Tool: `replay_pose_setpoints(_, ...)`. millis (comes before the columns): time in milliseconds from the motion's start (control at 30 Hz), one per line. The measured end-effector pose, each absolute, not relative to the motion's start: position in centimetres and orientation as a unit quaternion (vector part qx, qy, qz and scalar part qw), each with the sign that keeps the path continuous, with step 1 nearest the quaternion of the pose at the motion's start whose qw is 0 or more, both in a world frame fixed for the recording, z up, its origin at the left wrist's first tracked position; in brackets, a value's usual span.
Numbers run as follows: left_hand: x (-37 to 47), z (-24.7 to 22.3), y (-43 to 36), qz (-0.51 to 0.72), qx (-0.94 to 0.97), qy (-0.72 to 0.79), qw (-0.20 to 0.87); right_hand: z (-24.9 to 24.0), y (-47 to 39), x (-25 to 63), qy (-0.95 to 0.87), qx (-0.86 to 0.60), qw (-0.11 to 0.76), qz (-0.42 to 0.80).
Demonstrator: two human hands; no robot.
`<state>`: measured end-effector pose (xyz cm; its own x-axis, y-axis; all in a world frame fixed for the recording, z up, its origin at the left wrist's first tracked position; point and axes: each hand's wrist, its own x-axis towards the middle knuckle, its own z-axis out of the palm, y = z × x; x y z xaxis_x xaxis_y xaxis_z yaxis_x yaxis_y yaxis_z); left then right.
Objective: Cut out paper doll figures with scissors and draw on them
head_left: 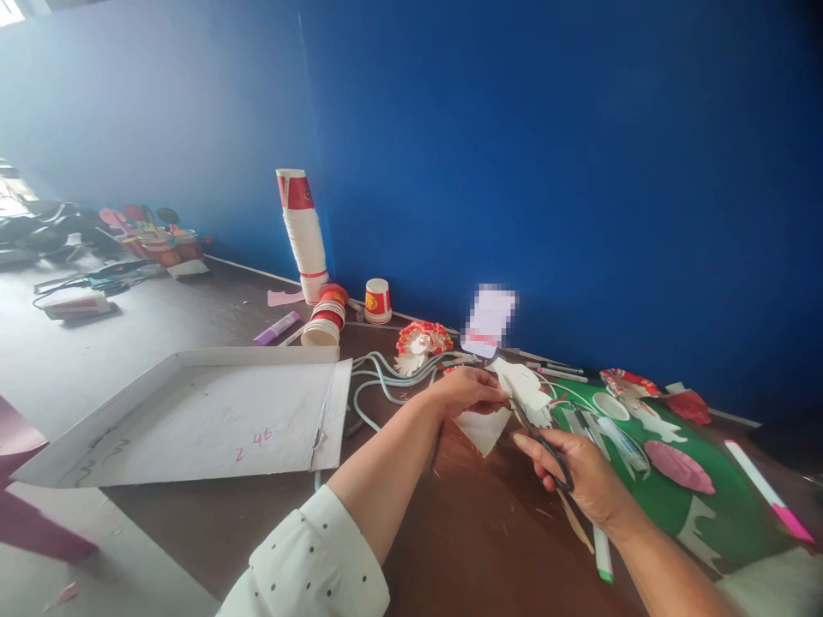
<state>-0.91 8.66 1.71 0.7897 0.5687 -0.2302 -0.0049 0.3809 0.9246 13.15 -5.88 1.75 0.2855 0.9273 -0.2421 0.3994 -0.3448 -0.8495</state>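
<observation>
Black-handled scissors (556, 464) are in my right hand (577, 476), fingers closed around the handles, with the blades pointing up and away to the left. My left hand (472, 390) pinches a white paper cutout (522, 383) with a jagged, fringed edge, and the blades lie against it. Whether the blades are cutting into the paper is unclear. Below my left hand hangs or lies another white paper piece (485, 430). Small scraps are scattered on the brown table (479, 531) under the hands.
A shallow white box lid (212, 420) lies left. Paper cups (305, 244) rise in a tall stack by the blue wall (546, 154). Pale cables (379, 386) curl behind my left arm. A green mat (739, 523) at right bears a pink paper oval (680, 467), markers and cut pieces.
</observation>
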Motion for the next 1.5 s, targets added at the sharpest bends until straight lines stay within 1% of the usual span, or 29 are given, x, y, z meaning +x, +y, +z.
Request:
replay_pose_setpoints(133, -0.5, 1.5, 8.4, 0.203, 0.495, 0.269, 0.801, 1.7, -5.9, 13.2, -0.454, -0.727, 0.355, 0.372)
replay_pose_setpoints(233, -0.5, 1.5, 8.4, 0.213, 0.507, 0.270, 0.791, 1.7, -5.9, 13.4, -0.467, -0.719, 0.341, 0.386)
replay_pose_setpoints(400, -0.6, 1.3, 8.5, 0.180, 0.560, 0.271, 0.762, 1.5, -6.0, 13.7, -0.484, -0.709, 0.322, 0.400)
replay_pose_setpoints(667, -0.4, 0.7, 8.8, 0.174, 0.551, 0.251, 0.777, 1.7, -6.0, 13.5, -0.467, -0.706, 0.333, 0.415)
replay_pose_setpoints(1100, -0.6, 1.2, 8.6, 0.173, 0.546, 0.252, 0.780, 1.9, -6.0, 13.1, -0.460, -0.709, 0.350, 0.404)
replay_pose_setpoints(1333, -0.4, 0.9, 8.7, 0.179, 0.539, 0.248, 0.785, 2.4, -6.1, 12.3, -0.472, -0.714, 0.360, 0.370)
replay_pose_setpoints(1500, -0.6, 1.1, 8.6, 0.180, 0.524, 0.250, 0.794, 1.8, -6.1, 12.8, -0.471, -0.716, 0.364, 0.365)
